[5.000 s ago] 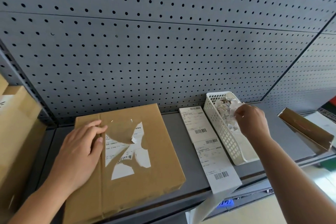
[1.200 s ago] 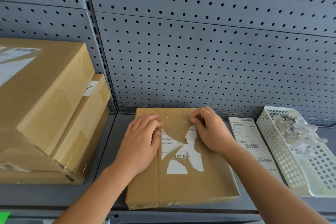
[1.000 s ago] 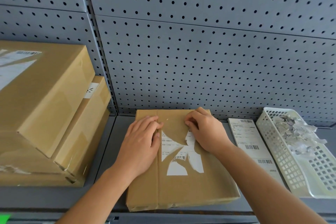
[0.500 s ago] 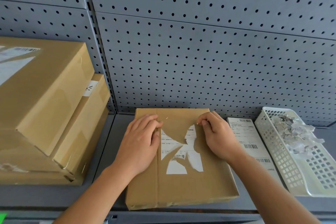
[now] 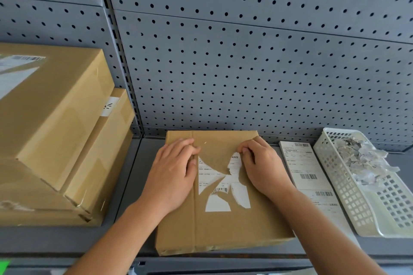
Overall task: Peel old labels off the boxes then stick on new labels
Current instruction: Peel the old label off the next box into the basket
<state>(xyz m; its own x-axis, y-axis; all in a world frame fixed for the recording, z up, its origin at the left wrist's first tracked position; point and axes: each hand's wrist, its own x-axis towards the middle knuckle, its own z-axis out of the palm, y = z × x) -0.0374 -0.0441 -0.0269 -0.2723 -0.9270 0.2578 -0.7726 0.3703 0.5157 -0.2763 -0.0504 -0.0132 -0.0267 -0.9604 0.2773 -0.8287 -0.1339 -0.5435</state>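
The box [image 5: 223,230] is steadied by the flat left hand [image 5: 172,176] so that the corner of the old label [image 5: 219,204], pinched by the right hand [image 5: 262,166], peels.

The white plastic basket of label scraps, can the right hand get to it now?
Probably yes: the right hand, picking at the torn white label, has only the flat white strip of barcode labels between it and the white plastic basket, whose top is open.

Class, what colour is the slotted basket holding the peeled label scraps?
White basket, clearest in the head view.
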